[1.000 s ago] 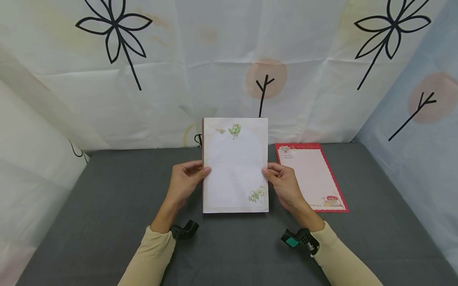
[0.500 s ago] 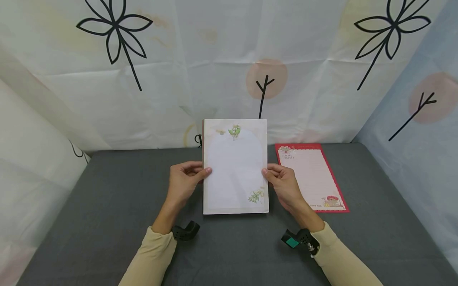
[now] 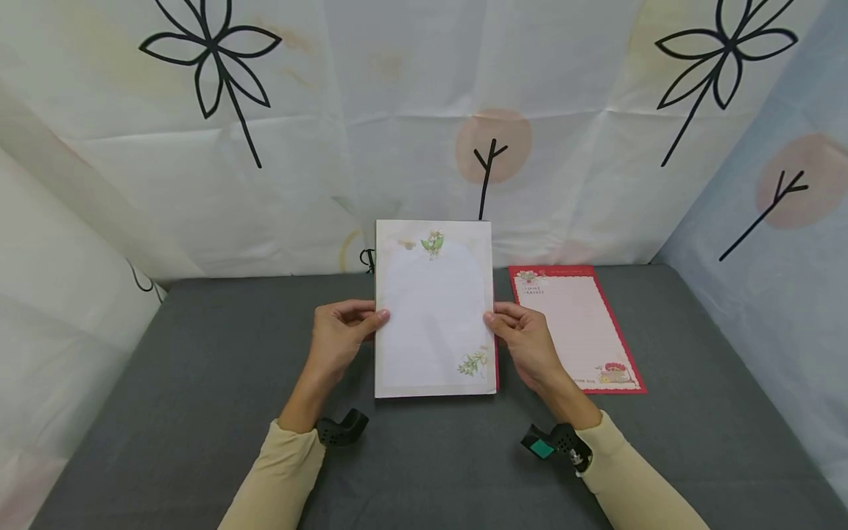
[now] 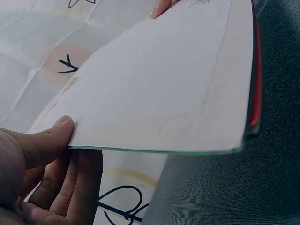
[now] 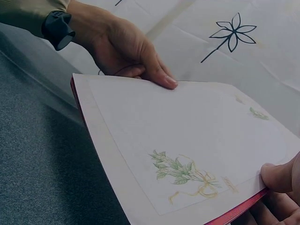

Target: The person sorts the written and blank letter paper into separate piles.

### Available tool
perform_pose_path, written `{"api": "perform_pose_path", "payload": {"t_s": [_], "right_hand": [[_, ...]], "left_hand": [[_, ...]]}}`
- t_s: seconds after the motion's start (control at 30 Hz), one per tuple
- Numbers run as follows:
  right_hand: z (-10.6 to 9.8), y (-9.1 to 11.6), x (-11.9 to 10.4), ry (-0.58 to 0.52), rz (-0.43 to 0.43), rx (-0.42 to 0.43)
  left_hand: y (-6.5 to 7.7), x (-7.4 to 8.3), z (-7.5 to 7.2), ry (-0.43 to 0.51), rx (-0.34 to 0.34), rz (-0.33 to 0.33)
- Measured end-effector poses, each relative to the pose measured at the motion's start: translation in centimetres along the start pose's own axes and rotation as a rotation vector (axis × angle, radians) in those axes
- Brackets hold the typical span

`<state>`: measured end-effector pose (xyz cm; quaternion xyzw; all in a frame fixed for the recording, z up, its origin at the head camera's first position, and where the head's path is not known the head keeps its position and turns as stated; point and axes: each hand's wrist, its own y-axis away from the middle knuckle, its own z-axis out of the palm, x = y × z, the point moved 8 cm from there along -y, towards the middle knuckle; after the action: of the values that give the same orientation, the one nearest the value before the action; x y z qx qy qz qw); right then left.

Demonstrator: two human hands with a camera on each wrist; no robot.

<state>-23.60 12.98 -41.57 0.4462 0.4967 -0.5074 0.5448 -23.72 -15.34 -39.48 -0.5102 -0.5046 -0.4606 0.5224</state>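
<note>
A stack of letter paper (image 3: 433, 316), printed with green sprigs on its top sheet, is held tilted up in the middle of the head view. My left hand (image 3: 336, 335) pinches its left edge, thumb on the front and fingers behind. On the opposite edge my right hand (image 3: 526, 340) has the same kind of pinch. A red edge (image 5: 239, 212) shows under the top sheet in the right wrist view, and a red layer (image 4: 256, 79) shows in the left wrist view. How many sheets are in the stack cannot be told.
A red-bordered sheet of letter paper (image 3: 576, 324) lies on the dark grey tabletop (image 3: 430, 464), partly behind my right hand. White printed cloth (image 3: 384, 132) hangs behind the table and along both sides. Each wrist carries a black camera band (image 3: 342, 427).
The top of the stack has shifted slightly left, and a thin red edge now shows at its lower right. Both hands keep their pinch almost in place.
</note>
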Motion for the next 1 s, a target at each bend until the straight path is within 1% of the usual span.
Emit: {"api": "perform_pose_path", "payload": {"t_s": [0.13, 0.43, 0.63, 0.8, 1.0], "right_hand": [[0.05, 0.02, 0.09, -0.007, 0.004, -0.009], [0.18, 0.12, 0.21, -0.067, 0.022, -0.033], [0.11, 0.09, 0.37, -0.074, 0.035, -0.041], [0.02, 0.08, 0.39, -0.068, 0.036, -0.043], [-0.10, 0.05, 0.40, -0.064, 0.031, -0.042]], "left_hand": [[-0.06, -0.17, -0.03, 0.001, -0.016, -0.014], [-0.21, -0.45, -0.14, -0.019, -0.054, -0.047], [-0.18, -0.41, -0.11, -0.041, -0.087, -0.058], [-0.24, -0.49, -0.17, -0.033, -0.085, -0.063], [-0.23, -0.38, -0.21, -0.032, -0.085, -0.046]]}}
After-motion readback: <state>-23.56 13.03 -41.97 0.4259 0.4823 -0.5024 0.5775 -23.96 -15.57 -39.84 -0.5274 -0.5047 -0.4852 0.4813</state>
